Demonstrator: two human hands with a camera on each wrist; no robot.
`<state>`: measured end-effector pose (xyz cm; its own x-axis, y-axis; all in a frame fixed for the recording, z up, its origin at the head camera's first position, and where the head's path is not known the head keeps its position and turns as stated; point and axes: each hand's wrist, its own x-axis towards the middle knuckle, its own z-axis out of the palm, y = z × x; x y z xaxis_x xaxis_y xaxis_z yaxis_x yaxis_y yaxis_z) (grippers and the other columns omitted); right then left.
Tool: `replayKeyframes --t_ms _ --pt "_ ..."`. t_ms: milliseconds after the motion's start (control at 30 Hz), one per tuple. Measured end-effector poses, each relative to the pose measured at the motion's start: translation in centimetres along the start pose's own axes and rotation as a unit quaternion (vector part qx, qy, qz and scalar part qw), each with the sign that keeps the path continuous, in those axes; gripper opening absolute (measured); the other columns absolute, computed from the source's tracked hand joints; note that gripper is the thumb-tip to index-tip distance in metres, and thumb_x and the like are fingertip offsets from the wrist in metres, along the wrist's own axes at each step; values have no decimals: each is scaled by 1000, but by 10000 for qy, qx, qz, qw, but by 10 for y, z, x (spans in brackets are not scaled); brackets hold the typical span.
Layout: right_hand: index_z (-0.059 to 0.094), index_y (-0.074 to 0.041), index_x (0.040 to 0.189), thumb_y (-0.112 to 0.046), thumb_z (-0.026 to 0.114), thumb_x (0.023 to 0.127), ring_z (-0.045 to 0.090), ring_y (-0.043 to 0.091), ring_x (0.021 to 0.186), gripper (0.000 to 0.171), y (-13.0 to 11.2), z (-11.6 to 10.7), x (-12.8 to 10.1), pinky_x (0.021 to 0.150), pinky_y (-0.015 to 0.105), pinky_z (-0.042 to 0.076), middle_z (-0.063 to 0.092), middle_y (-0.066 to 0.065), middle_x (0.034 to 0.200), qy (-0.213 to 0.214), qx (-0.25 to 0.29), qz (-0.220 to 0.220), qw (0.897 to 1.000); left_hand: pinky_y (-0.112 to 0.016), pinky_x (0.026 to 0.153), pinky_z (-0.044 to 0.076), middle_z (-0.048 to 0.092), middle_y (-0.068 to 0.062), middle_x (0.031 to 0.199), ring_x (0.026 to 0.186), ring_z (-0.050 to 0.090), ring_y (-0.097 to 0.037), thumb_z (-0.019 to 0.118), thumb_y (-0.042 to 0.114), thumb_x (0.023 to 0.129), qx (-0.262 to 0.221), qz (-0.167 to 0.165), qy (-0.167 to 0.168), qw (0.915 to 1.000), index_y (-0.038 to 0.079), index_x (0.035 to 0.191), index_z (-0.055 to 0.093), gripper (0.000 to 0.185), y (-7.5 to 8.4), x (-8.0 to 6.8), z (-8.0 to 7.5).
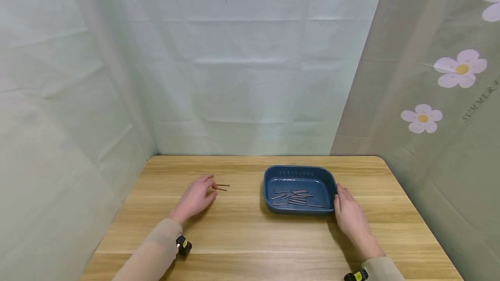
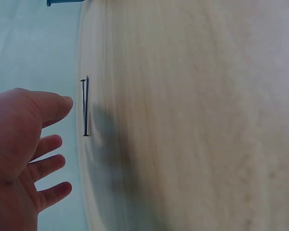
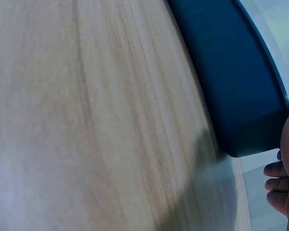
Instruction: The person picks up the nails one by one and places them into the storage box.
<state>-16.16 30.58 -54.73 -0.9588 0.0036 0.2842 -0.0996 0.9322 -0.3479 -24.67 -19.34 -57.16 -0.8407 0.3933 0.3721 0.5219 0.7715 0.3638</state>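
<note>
fingers [image 1: 211, 182] near nails [image 1: 222, 187]; curtain [image 1: 449, 99] reads "summer".

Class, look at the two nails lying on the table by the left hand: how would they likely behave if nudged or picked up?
The two nails are thin, straight rods, so they are probably stiff and light. Being round and lying flat on the smooth wooden table, they may roll or slide when nudged. Their slimness probably makes them fiddly for the left hand to pinch up.
</note>
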Motion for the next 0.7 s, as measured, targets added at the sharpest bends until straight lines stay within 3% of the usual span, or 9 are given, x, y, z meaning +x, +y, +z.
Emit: replayKeyframes --t_ms 300,700 --pt "44 15 153 -14 42 114 48 53 143 49 -2 -1 0 116 64 39 50 35 153 -33 30 37 10000 -71 101 48 59 -30 146 131 59 -50 85 13 91 204 -275 -154 9993 10 98 73 14 0 9 3" --pt "43 15 153 -15 41 114 48 52 143 49 -1 -1 0 116 64 39 50 35 153 -4 12 30 10000 -71 107 44 55 -29 151 139 53 -50 84 16 94 232 -635 -542 9962 12 98 73 12 -6 16 10"
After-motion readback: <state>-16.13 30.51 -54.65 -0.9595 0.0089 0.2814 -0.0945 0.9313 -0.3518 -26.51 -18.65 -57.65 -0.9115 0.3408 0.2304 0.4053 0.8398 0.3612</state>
